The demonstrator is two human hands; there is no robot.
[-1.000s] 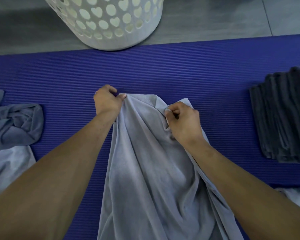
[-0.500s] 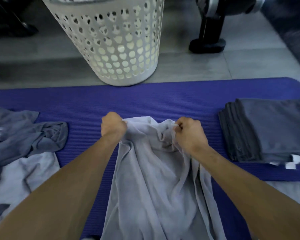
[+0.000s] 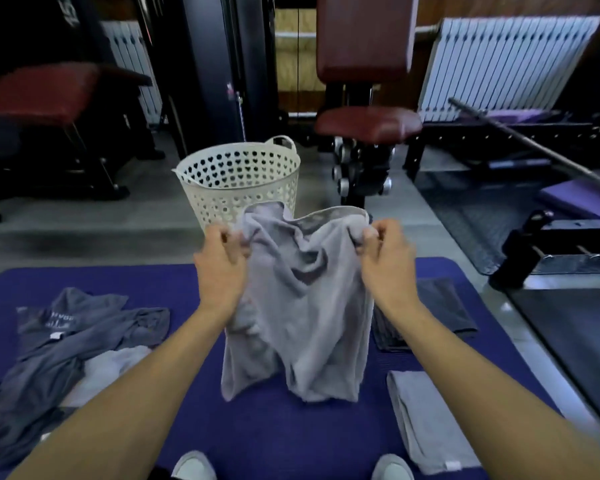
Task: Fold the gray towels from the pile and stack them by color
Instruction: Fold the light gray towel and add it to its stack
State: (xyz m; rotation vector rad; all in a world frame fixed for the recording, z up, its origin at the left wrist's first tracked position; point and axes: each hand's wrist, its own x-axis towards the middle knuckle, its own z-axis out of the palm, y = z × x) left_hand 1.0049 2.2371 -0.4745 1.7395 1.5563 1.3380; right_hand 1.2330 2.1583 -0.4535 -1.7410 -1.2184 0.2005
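Note:
A light gray towel (image 3: 305, 306) hangs in the air over the purple mat (image 3: 274, 434), crumpled and sagging between my hands. My left hand (image 3: 222, 261) pinches its top left edge. My right hand (image 3: 385, 261) pinches its top right corner. On the left of the mat lies the unfolded pile of dark gray and light gray towels (image 3: 66, 348). A folded stack of dark gray towels (image 3: 444, 306) sits on the right, partly behind my right arm. A folded light gray towel (image 3: 426, 420) lies nearer me on the right.
A white perforated laundry basket (image 3: 239, 181) stands on the floor just beyond the mat. Gym machines with red padded seats (image 3: 368, 123) fill the background. A black bench frame (image 3: 561, 251) and dark floor matting border the mat's right side. My shoes (image 3: 193, 467) show at the bottom.
Both hands have lifted the light gray towel off the mat and spread apart along its top edge. The view has tilted up, showing the basket and gym gear.

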